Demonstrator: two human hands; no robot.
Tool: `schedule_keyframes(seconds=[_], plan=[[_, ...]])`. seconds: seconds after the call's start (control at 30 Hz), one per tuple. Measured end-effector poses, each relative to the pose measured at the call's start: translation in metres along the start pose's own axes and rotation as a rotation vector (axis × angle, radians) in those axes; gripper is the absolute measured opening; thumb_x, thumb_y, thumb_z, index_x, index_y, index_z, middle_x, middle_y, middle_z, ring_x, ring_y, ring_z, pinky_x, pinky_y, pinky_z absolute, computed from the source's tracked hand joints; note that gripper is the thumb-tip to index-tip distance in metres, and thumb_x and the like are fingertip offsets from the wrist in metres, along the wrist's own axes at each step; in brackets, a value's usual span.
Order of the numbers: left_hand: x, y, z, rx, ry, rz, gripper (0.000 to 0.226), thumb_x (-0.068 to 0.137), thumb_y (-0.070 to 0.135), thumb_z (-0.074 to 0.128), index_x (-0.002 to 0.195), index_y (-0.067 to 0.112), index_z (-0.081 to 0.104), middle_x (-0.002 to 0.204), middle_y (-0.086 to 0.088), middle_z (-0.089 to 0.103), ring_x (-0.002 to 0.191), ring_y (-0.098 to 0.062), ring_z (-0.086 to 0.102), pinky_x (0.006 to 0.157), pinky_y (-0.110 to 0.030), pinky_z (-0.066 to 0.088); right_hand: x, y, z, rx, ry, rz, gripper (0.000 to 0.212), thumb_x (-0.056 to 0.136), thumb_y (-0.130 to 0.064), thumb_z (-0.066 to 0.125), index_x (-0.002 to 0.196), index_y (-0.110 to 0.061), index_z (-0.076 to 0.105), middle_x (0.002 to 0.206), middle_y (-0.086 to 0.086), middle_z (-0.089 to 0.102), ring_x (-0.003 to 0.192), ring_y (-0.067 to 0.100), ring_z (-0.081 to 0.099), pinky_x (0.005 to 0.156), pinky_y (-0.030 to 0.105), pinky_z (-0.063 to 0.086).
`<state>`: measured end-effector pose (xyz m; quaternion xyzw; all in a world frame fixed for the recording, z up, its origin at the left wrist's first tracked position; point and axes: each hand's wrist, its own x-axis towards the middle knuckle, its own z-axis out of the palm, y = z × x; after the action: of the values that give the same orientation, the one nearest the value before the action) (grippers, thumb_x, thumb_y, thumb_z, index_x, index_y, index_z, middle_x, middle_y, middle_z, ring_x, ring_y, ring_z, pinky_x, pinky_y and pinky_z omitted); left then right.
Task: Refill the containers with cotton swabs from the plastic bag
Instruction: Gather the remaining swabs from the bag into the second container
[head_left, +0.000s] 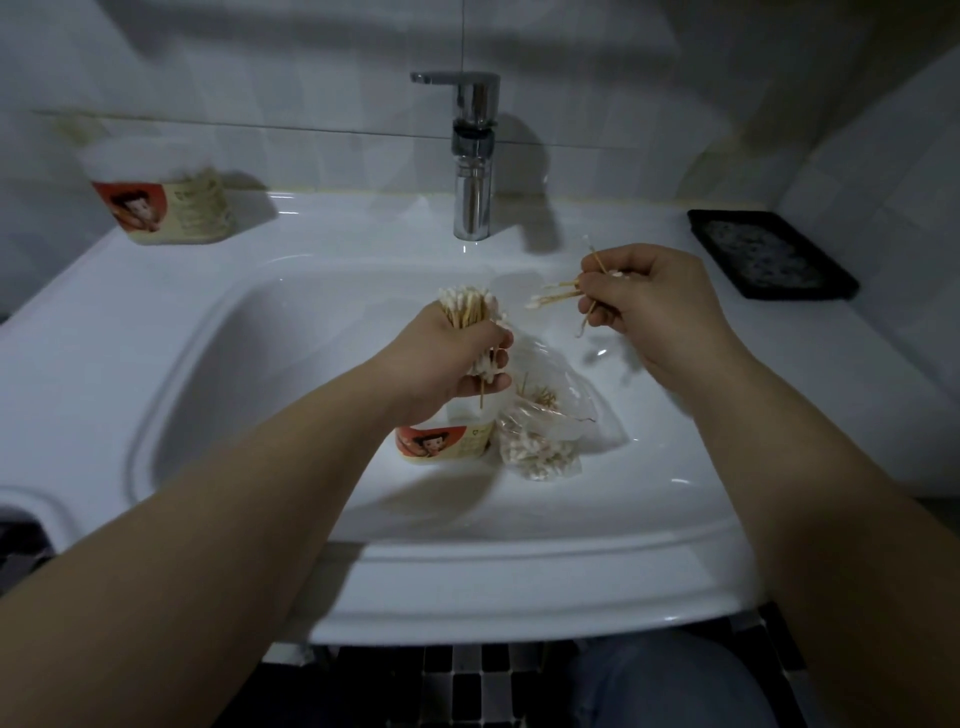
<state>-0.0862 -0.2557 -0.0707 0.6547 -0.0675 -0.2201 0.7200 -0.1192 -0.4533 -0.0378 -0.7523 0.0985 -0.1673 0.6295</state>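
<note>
Over the sink (467, 582), the left hand (452, 364) clamps an upright swab bundle (467, 307) above the near container (441, 441), likely squaring it for loading, while the right hand (649, 306) pinches stray swabs (553, 295) beyond the plastic bag (540, 436).

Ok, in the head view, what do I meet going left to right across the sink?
Labelled container, left hand gripping a swab bundle, right hand pinching a few swabs, black tray. The faucet, basin container and plastic bag overlap the hands, so they are left out.
</note>
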Motion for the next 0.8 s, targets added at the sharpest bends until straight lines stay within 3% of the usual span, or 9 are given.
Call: schedule_keyframes(seconds=[0.33, 0.47, 0.63, 0.8], plan=[[0.005, -0.002, -0.003, -0.047, 0.093, -0.008, 0.005, 0.097, 0.009, 0.066, 0.102, 0.008, 0.065, 0.078, -0.006, 0.059, 0.069, -0.016, 0.059, 0.067, -0.029, 0.058, -0.013, -0.001, 0.01, -0.166, -0.242, -0.003, 0.011, 0.088, 0.008, 0.071, 0.097, 0.001, 0.072, 0.071, 0.019, 0.066, 0.047, 0.008, 0.061, 0.053, 0.019, 0.052], [0.002, -0.002, -0.001, -0.019, 0.047, -0.016, 0.003, 0.097, 0.008, 0.067, 0.095, 0.01, 0.065, 0.082, -0.007, 0.063, 0.072, -0.016, 0.064, 0.066, -0.028, 0.059, -0.011, 0.002, 0.01, -0.219, -0.268, -0.003, 0.011, 0.088, 0.006, 0.073, 0.096, -0.002, 0.074, 0.071, 0.018, 0.07, 0.052, 0.015, 0.063, 0.058, 0.024, 0.056], [-0.002, -0.005, 0.0, 0.044, -0.092, -0.014, 0.011, 0.095, 0.01, 0.07, 0.105, 0.007, 0.066, 0.095, -0.009, 0.071, 0.091, -0.021, 0.072, 0.083, -0.039, 0.063, -0.013, 0.003, 0.012, -0.203, -0.32, 0.003, 0.013, 0.089, 0.004, 0.073, 0.101, 0.001, 0.073, 0.074, 0.018, 0.071, 0.053, 0.015, 0.063, 0.058, 0.022, 0.054], [-0.003, -0.002, 0.001, 0.057, -0.125, 0.007, 0.013, 0.093, 0.003, 0.07, 0.1, 0.011, 0.063, 0.085, -0.004, 0.074, 0.075, -0.016, 0.07, 0.067, -0.031, 0.059, -0.012, 0.004, 0.014, -0.144, -0.283, 0.006, 0.015, 0.089, 0.003, 0.073, 0.104, 0.001, 0.072, 0.075, 0.021, 0.071, 0.052, 0.014, 0.064, 0.056, 0.023, 0.054]])
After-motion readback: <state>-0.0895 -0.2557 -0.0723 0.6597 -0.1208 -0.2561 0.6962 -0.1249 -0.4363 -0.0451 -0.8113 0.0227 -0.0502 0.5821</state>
